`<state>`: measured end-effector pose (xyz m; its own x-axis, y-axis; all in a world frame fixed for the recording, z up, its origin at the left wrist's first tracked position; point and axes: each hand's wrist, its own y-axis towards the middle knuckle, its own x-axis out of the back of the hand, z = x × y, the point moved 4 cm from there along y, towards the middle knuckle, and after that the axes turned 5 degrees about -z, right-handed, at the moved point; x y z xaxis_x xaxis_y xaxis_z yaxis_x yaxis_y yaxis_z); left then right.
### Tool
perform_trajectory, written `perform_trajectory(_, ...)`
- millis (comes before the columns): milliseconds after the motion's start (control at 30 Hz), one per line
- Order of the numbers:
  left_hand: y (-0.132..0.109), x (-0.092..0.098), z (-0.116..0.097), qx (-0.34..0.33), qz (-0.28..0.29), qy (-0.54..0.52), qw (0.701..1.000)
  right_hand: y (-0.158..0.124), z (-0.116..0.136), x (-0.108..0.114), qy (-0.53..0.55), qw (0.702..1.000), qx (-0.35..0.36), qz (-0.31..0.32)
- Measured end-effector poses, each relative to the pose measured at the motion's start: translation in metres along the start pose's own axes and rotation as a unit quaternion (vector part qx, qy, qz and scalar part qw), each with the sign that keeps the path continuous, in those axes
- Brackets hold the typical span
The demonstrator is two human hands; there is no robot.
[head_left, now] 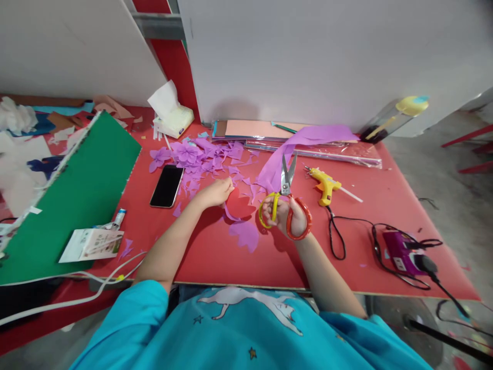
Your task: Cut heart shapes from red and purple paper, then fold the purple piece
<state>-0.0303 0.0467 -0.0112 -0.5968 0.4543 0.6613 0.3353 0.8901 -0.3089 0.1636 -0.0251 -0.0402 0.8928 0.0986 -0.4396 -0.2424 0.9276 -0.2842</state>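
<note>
Between the fingertips of my left hand (219,192) is the edge of a red paper piece with a scalloped rim (239,204), with purple paper behind it. My right hand (288,213) holds scissors (285,186) by their yellow and red handles, blades apart and pointing away from me. Just below the red piece, a purple scalloped paper piece (246,235) lies on the red table (239,267). Behind the scissors stretches a long purple paper strip (274,167). Purple paper flowers (187,154) and scraps lie beyond my left hand.
A phone (167,186) and tissue pack (174,121) are on the left, near a green board (84,195). Packaged paper sheets (308,149) lie at the back. To the right are a yellow glue gun (326,186), its cable, a purple power block (402,252) and a clear container (393,121).
</note>
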Motion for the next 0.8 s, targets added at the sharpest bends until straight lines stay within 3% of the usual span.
perform_trajectory(133,-0.001,-0.005,-0.003,-0.004,0.015,-0.043,0.999,0.007,0.001,0.015,-0.123,0.99,0.051,-0.049)
perform_trajectory(200,0.0,-0.011,-0.003,-0.003,0.03,-0.077,0.997,0.007,0.005,0.022,-0.219,0.967,0.083,-0.098)
perform_trajectory(300,0.002,-0.024,0.0,0.004,0.038,-0.138,0.99,0.005,0.013,0.024,-0.449,0.879,0.09,-0.135)
perform_trajectory(333,0.003,-0.028,0.002,0.01,0.03,-0.161,0.986,0.004,0.015,0.024,-0.478,0.862,0.091,-0.146)
perform_trajectory(433,0.004,-0.042,0.006,0.031,0.003,-0.231,0.972,0.005,0.02,0.027,-0.545,0.816,0.097,-0.168)
perform_trajectory(567,0.001,-0.057,0.013,0.051,-0.042,-0.314,0.947,0.011,0.019,0.039,-0.643,0.733,0.102,-0.197)
perform_trajectory(800,-0.007,-0.067,0.022,0.057,-0.067,-0.372,0.924,0.018,0.022,0.07,-0.732,0.599,0.124,-0.299)
